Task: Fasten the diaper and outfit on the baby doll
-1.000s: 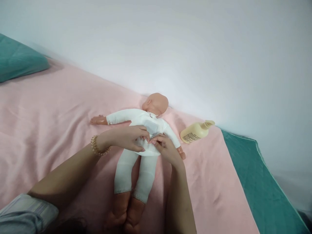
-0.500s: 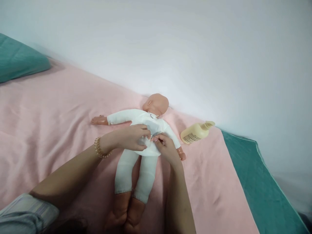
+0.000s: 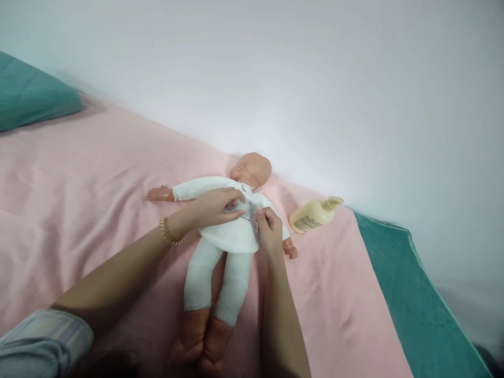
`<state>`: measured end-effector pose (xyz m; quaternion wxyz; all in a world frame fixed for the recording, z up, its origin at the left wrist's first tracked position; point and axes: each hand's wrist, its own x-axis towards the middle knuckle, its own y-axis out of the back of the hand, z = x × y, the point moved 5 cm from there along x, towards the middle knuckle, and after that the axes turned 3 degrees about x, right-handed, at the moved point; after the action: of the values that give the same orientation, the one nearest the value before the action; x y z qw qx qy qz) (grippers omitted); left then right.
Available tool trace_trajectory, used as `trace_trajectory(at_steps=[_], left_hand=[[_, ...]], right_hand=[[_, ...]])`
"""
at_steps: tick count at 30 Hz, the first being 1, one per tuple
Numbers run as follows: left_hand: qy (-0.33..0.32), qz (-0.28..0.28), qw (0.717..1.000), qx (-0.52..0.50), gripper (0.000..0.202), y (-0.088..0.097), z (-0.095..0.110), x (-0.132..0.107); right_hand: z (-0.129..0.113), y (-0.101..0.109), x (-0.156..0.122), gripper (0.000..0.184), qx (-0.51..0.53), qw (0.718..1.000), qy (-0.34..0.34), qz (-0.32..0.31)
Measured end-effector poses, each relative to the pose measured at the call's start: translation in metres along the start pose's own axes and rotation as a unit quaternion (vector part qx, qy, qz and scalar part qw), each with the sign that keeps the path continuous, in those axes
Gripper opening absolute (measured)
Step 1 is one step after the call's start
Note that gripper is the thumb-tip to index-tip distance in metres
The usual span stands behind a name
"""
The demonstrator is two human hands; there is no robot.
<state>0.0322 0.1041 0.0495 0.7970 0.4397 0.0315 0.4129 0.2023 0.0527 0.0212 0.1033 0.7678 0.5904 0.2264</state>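
Lying beneath two hands [image 3: 216,205] [image 3: 271,228]: one doll [image 3: 232,237], near one bottle [image 3: 313,215].

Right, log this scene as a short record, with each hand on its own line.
Doll: white-clothed doll, lying on pink sheet, face not visible
Left hand: over the doll's torso, fingers bent, thumb apart
Right hand: thumb and index finger pinched together; anything between is too small to tell
Bottle: yellow pump bottle, beside doll, nearer the right hand
Wrist: beaded bracelet, left
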Motion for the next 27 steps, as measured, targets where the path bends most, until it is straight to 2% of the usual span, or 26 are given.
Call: trace_trajectory(at_steps=[3,6,9,15,20,24,27], left_hand=[[-0.029,0.052,0.998,-0.036,0.034,-0.003,-0.003,0.005],[-0.050,0.098,0.993,-0.031,0.034,-0.006,-0.002,0.005],[-0.032,0.124,0.992,-0.013,0.034,-0.010,-0.007,0.006],[-0.027,0.104,0.994,0.016,0.036,-0.019,-0.015,0.010],[-0.015,0.094,0.995,0.031,0.037,-0.023,-0.017,0.010],[-0.010,0.102,0.995,0.020,0.034,-0.023,-0.019,0.010],[-0.028,0.117,0.993,0.012,0.034,-0.021,-0.016,0.008]], right_hand=[[-0.003,-0.005,0.008,0.028,-0.007,0.994,0.061,0.089],[-0.008,-0.014,0.011,0.022,-0.019,0.991,0.096,0.097],[-0.008,-0.017,0.012,0.022,-0.032,0.991,0.094,0.086],[-0.001,-0.021,0.017,0.022,-0.075,0.994,0.063,0.044],[0.010,-0.026,0.029,0.024,-0.037,0.999,0.000,0.017],[0.014,-0.028,0.033,0.028,-0.020,0.999,-0.010,0.026],[0.015,-0.026,0.031,0.028,-0.004,0.999,0.000,0.054]])
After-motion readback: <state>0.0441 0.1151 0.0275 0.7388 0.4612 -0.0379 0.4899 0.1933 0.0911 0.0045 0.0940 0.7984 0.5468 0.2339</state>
